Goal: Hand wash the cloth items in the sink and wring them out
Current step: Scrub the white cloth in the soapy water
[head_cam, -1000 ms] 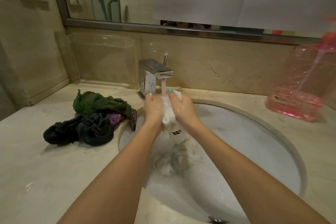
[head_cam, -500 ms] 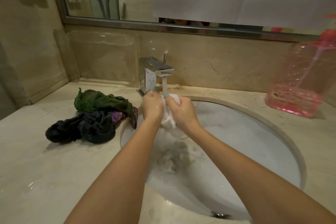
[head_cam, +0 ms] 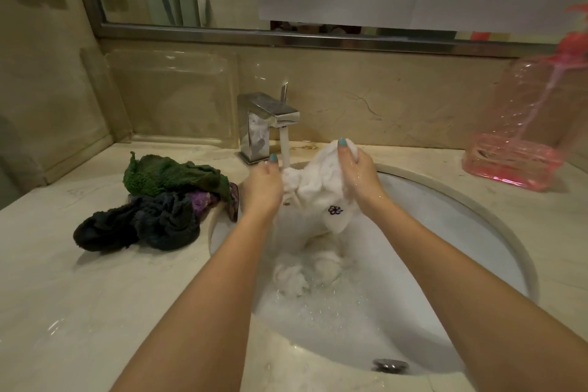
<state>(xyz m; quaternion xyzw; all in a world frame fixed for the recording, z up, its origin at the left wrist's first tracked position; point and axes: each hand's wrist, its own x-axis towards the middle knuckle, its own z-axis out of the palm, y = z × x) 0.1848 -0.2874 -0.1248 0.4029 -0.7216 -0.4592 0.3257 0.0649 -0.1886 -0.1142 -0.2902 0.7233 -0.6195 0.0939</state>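
Two bare hands hold a white terry cloth [head_cam: 313, 183], marked with a small purple embroidered flower [head_cam: 335, 210], above the round white ceramic sink [head_cam: 451, 264] and just in front of the square chrome faucet [head_cam: 264, 124]. The left hand [head_cam: 262, 188] has its grip curled around one bunched end of the cloth, right under the running stream of water [head_cam: 284, 149]. The right hand [head_cam: 358, 178] is raised a little higher, its grip pinching a fold of the other end between thumb and fingers. The cloth stretches between the two hands and its lower part hangs down into the basin. Below it, more white fabric [head_cam: 321, 267] lies bunched in foamy water; whether it is the same piece cannot be told. A metal drain fitting [head_cam: 390, 364] sits at the near side of the sink.

On the beige marble tabletop [head_cam: 79, 312], left of the sink, lies a heap of cloths. A green terry cloth [head_cam: 168, 175] is on top, dark grey cloths [head_cam: 149, 223] lie in front, and a purple cloth [head_cam: 200, 202] between them reaches the sink's edge. A translucent pink plastic pump bottle [head_cam: 525, 130] stands on the tabletop at the right, well apart from the hands.
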